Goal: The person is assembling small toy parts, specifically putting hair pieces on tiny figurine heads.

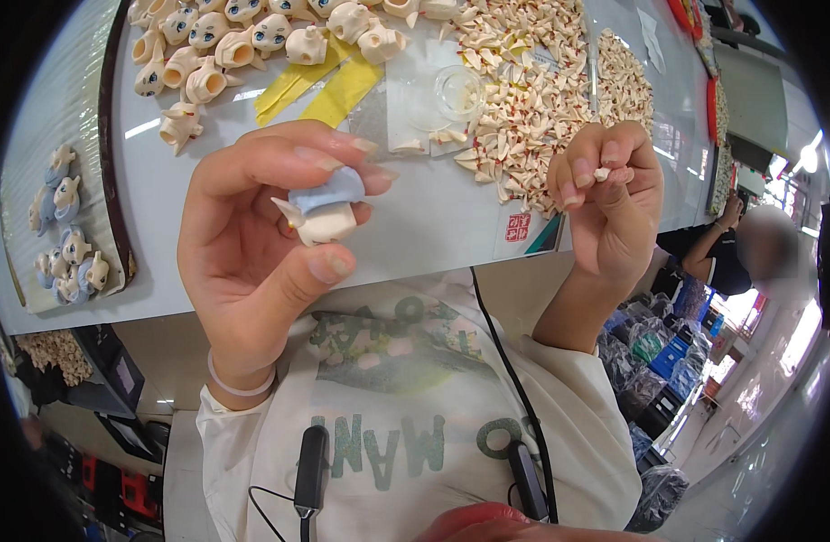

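My left hand [239, 226] is raised above the table's near side, its fingers and thumb closed round a small doll head [329, 224]. The head is cream, with a light blue hair piece on top and a pointed ear sticking out to the left. Its face does not show. To the right, my right hand [618, 203] pinches a tiny cream piece [602, 174] between thumb and fingertips. The two hands are well apart. Beyond the right hand lies a wide heap of small pointed cream pieces [523, 95], many with red marks, like doll ears.
Several bare doll heads [234, 45] with painted eyes lie at the far left, beside yellow tape strips [320, 86]. A round clear dish [457, 90] stands near the heap. Heads with blue hair rest on a tray [88, 181] at left. Another person [722, 248] sits far right.
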